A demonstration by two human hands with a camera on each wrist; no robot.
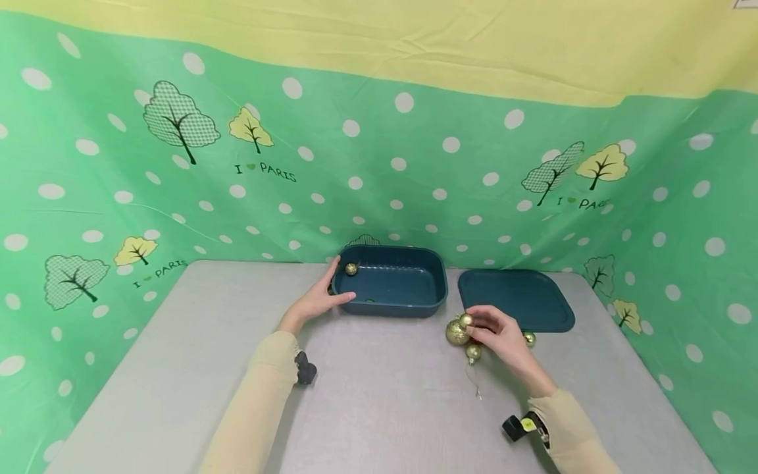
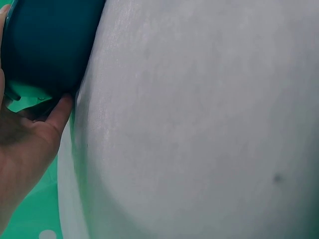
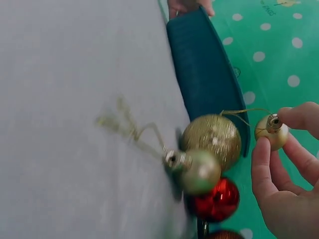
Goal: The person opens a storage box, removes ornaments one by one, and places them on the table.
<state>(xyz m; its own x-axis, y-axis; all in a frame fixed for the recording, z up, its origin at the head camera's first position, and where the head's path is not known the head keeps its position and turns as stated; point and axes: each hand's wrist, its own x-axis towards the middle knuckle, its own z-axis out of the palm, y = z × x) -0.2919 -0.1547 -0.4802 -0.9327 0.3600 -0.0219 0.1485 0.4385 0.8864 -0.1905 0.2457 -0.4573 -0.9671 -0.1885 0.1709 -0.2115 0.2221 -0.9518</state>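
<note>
My left hand (image 1: 316, 299) holds the left end of a dark blue plastic box (image 1: 393, 309), thumb at the front rim and fingers along the side. Inside the box, a small gold Christmas ball (image 1: 351, 268) sits at the back left corner. My right hand (image 1: 497, 334) pinches another small gold Christmas ball (image 3: 269, 135) by its cap and side, its cord loop hanging toward a larger glittery gold ball (image 3: 212, 139). Below these, a small gold ball (image 1: 473, 352) with a loose cord lies on the table, and a red ball (image 3: 217, 200) shows beside it in the right wrist view.
A dark blue lid (image 1: 515, 296) lies flat right of the box, with one more gold ball (image 1: 530, 338) at its near edge. The grey table (image 1: 379, 401) ends at a green dotted cloth (image 1: 391, 191) hung behind and at both sides.
</note>
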